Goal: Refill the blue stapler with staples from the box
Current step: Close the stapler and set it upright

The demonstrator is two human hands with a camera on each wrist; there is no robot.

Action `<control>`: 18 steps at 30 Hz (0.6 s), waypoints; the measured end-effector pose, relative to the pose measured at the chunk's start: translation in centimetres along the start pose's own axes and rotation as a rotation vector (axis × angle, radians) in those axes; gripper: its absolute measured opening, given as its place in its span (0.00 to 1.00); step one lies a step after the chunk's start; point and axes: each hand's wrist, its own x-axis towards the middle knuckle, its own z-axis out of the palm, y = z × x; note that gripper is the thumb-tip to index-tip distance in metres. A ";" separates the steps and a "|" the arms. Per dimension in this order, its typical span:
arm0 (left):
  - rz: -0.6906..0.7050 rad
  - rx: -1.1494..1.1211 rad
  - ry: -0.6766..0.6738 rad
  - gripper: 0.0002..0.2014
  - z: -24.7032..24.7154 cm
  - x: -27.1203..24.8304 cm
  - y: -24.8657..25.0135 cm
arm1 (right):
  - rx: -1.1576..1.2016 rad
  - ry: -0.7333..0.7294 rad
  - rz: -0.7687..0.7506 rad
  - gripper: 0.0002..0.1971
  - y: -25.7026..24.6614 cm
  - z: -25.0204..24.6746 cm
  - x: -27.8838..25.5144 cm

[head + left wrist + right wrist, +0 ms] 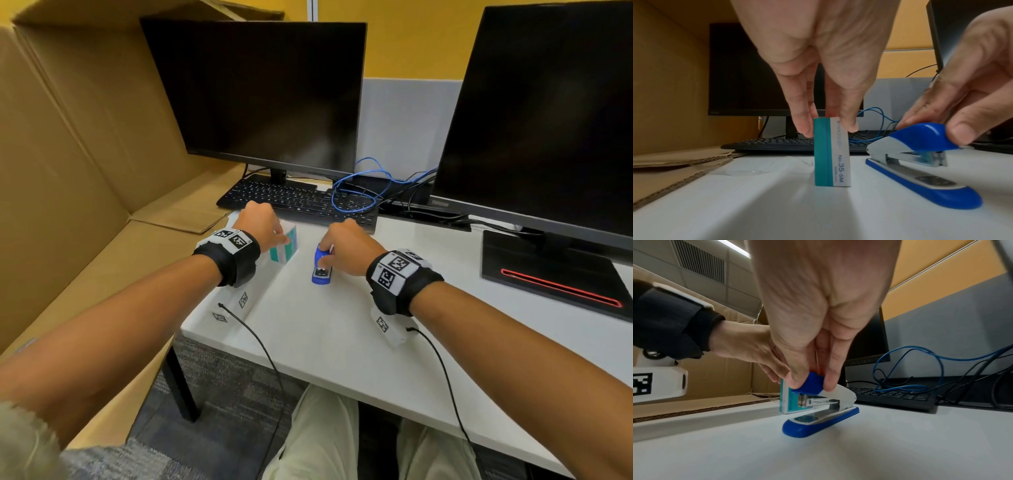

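A teal and white staple box [831, 152] [285, 247] stands on end on the white desk [342, 329]. My left hand [828, 123] [263, 228] pinches its top between thumb and fingers. Just right of it lies the blue and white stapler [920, 160] [322, 265] [818, 408]. My right hand [812, 382] [346, 251] grips the blue rear end of its top arm between thumb and fingers. The stapler's base [803, 430] rests flat on the desk. The box [789, 402] shows behind the stapler in the right wrist view.
A black keyboard [301, 202] and two dark monitors [263, 92] [548, 113] stand behind the hands. Blue and black cables [370, 188] lie between them. Flattened cardboard [68, 154] lines the left side. A monitor base [555, 274] lies at the right.
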 end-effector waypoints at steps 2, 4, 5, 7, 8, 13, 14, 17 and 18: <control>-0.009 -0.017 0.004 0.23 -0.1 0.4 -0.2 | 0.031 0.008 0.015 0.11 -1.0 0.4 1.5; -0.008 -0.033 0.014 0.22 -0.1 0.7 -0.3 | 0.064 0.019 0.023 0.11 -2.0 0.8 2.9; -0.009 -0.035 0.020 0.20 -0.2 0.8 -0.3 | 0.069 0.022 0.020 0.12 -2.4 1.0 3.4; -0.004 -0.031 0.033 0.20 -0.1 1.1 -0.4 | 0.057 0.030 0.005 0.13 -3.2 1.5 4.3; -0.006 -0.028 0.043 0.21 0.0 1.3 -0.5 | 0.055 0.035 0.002 0.14 -3.4 1.6 4.6; -0.024 -0.020 0.060 0.23 -0.1 1.4 -0.8 | 0.047 0.036 -0.011 0.16 -3.7 2.0 5.3; -0.023 -0.027 0.060 0.23 -0.2 1.3 -0.7 | 0.043 0.038 -0.016 0.16 -3.7 2.0 5.3; -0.025 -0.036 0.048 0.24 -0.3 1.1 -0.4 | 0.051 0.041 -0.010 0.16 -3.8 2.0 5.2; -0.027 -0.044 0.047 0.24 -0.3 1.1 -0.4 | 0.050 0.042 -0.010 0.16 -3.8 2.0 5.2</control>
